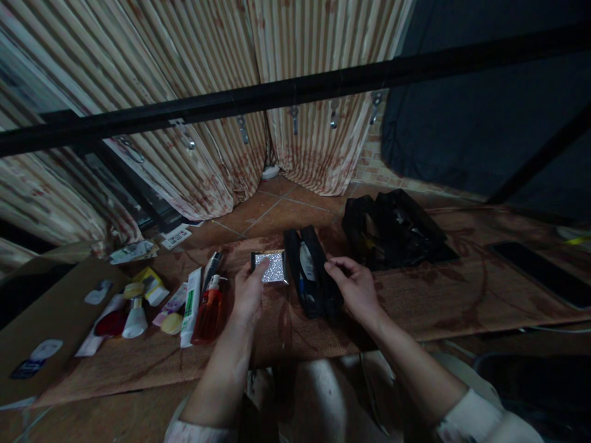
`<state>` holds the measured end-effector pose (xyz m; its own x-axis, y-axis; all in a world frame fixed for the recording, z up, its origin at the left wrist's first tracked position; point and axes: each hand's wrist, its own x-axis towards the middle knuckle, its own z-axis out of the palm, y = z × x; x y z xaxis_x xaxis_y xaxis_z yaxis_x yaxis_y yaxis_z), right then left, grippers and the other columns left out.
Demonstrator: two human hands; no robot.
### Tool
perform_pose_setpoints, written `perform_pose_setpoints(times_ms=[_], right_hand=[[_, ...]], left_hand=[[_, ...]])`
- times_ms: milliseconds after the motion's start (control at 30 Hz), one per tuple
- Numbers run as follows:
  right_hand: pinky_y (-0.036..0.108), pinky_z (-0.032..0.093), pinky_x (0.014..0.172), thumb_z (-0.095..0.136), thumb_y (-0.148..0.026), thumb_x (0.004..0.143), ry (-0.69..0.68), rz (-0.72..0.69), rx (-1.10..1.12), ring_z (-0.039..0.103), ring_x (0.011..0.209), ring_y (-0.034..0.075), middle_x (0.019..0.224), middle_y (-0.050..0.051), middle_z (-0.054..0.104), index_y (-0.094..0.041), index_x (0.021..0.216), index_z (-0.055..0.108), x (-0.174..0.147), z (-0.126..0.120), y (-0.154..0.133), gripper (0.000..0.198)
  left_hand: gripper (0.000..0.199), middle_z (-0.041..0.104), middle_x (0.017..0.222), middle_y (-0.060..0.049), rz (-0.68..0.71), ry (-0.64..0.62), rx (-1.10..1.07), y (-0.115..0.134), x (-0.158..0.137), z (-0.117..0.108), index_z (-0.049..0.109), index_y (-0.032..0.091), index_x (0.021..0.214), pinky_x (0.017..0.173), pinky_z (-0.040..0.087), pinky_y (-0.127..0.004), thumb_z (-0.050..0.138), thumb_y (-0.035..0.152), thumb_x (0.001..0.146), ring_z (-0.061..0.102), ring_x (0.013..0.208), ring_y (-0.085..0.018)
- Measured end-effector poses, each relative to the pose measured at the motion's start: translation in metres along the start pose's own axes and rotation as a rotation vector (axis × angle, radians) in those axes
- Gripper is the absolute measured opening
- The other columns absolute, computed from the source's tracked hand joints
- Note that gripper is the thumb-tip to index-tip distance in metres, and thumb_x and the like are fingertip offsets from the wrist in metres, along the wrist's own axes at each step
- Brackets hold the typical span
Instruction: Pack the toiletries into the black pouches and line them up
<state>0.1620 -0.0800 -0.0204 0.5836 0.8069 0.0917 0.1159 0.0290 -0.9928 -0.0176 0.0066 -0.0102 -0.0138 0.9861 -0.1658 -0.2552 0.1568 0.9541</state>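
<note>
My left hand (249, 286) is closed on a small flat square case (274, 269) with a glittery silver top, the thumb lying across it. Just right of the case is a narrow black pouch (329, 289), its top open. A white item with a blue part (307, 261) shows inside the pouch; its kind is hard to tell. My right hand (353, 280) pinches the pouch's right edge between thumb and fingers. Left of my left hand lie an orange-red pump bottle (209, 314), a white and green tube (191, 307) and a dark slim item (212, 266).
A larger black bag (394, 231) lies open behind my right hand. Farther right is a dark flat panel (542, 271). Several toiletries, including a white bottle (135, 319), sit beside a cardboard box (60, 326). A black bar with hooks (258, 95) crosses in front of the curtains.
</note>
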Motion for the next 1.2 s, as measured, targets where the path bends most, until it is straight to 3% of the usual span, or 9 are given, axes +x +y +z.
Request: perform_pose_setpoints(times_ms=[1200], right_hand=[[0.025, 0.042, 0.059, 0.067, -0.046, 0.072, 0.005, -0.001, -0.001, 0.058, 0.064, 0.016, 0.072, 0.002, 0.068, -0.019, 0.079, 0.071, -0.0004, 0.0003, 0.0028, 0.028]], left_hand=[[0.043, 0.069, 0.079, -0.005, -0.043, 0.002, 0.023, -0.0029, 0.0016, -0.0008, 0.068, 0.012, 0.081, 0.070, 0.044, -0.029, 0.082, 0.040, 0.052, 0.062, 0.069, -0.016]])
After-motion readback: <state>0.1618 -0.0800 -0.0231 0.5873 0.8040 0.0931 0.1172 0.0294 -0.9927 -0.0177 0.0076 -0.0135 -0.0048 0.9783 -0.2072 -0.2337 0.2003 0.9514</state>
